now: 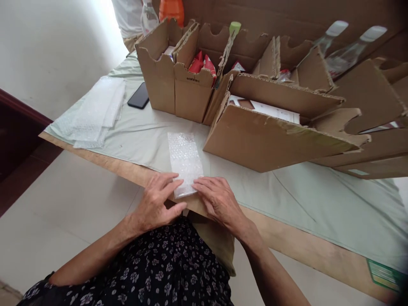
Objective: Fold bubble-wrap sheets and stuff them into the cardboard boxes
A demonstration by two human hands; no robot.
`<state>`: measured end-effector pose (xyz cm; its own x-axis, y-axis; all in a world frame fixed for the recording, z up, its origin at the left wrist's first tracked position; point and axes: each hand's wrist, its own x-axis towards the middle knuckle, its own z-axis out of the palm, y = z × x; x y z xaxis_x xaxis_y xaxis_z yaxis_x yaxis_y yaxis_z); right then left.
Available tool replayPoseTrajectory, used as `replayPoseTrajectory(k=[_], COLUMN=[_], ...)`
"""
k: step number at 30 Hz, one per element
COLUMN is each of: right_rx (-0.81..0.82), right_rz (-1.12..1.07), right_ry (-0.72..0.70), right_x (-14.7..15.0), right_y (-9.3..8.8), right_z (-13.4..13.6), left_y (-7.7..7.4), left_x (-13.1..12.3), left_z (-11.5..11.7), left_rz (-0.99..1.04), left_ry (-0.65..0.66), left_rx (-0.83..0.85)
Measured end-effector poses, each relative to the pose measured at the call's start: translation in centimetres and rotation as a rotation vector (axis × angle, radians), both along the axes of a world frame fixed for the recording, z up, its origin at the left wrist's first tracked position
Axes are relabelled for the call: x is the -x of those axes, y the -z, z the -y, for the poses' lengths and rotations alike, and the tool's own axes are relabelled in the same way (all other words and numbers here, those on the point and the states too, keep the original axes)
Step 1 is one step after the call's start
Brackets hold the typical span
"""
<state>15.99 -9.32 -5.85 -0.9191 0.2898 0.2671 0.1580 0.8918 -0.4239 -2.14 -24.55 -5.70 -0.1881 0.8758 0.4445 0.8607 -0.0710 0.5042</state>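
A small sheet or pouch of clear bubble wrap (187,159) lies flat on the cloth, its near end close to the table's front edge. My left hand (159,197) rests at its lower left side, fingertips touching the plastic and thumb spread apart nearer the edge. On the lower right side, the outstretched fingers of my right hand (216,195) lie against the wrap; the thumb on that side is mostly hidden. Neither hand is closed around it. Whether anything is inside the bubble wrap I cannot tell.
At the left lies a stack of bubble wrap pieces (95,112), beside a dark phone (139,96). Cardboard bins (280,138) line the back, some holding red packets (202,63) and a white box (270,111). Clear bottles (350,53) stand behind. The wooden edge (127,170) runs along the front.
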Motion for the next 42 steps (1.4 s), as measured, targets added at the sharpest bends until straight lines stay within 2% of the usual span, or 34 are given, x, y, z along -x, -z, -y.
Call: replayPoseTrajectory(k=[3,7,9,11,13,16,19,21,24,26,28,31,35,37,39,42], right_rx=[0.140,0.273,0.186,0.011,-0.117,-0.137,-0.065,0.050,0.222,0.260,0.182,-0.039,-0.162,-0.159,-0.092,0.106], right_rz=[0.043,-0.028,-0.130,-0.231,-0.238,-0.110,-0.057,-0.040,0.006,0.022,-0.018,-0.104,-0.046,-0.040,-0.080,-0.129], right_ry=[-0.001,0.105,0.206,0.274,0.233,0.092,0.065,0.060,0.054,0.096,0.179,0.255,0.150,0.134,0.178,0.271], right_x=[-0.3,0.2,0.3,0.2,0.0,0.0,0.2,0.2,0.2,0.3,0.4,0.5,0.9,1.4,1.6,1.4], right_y=[-0.9,-0.7,-0.5,-0.4,-0.3,0.0,0.0,-0.3,-0.9,-1.0,-0.8,-0.3,0.7,1.1,1.2,0.4], right_z=[0.4,0.5,0.7,1.1,1.4,1.7,1.6,1.4,1.3,1.3,1.4,1.6,1.5,1.1,0.8,1.0], left_y=[0.2,0.8,0.9,0.9,1.0,1.2,1.1,0.9,0.7,0.7,0.9,1.5,1.9,1.7,1.3,0.5], left_x=[-0.7,-1.0,-0.8,-0.5,-0.3,0.0,-0.1,-0.2,-0.1,0.1,0.4,0.9,1.3,1.2,1.1,0.6], left_z=[0.8,0.4,-0.2,-0.9,-1.5,-1.5,-0.6,0.2,0.8,0.4,-0.4,-1.9,-2.7,-2.3,-1.5,-0.1], left_rz=[0.046,0.207,0.262,0.284,0.268,0.203,0.127,0.069,0.029,0.057,0.084,0.047,-0.007,0.059,0.216,0.636], left_ry=[0.065,-0.065,-0.112,-0.132,-0.136,-0.126,-0.107,-0.059,-0.026,-0.039,-0.054,-0.105,-0.179,-0.216,-0.267,-0.328], left_rx=[0.010,0.045,0.084,0.108,0.116,0.108,0.025,-0.008,0.007,0.025,0.063,0.102,0.089,0.058,0.023,0.026])
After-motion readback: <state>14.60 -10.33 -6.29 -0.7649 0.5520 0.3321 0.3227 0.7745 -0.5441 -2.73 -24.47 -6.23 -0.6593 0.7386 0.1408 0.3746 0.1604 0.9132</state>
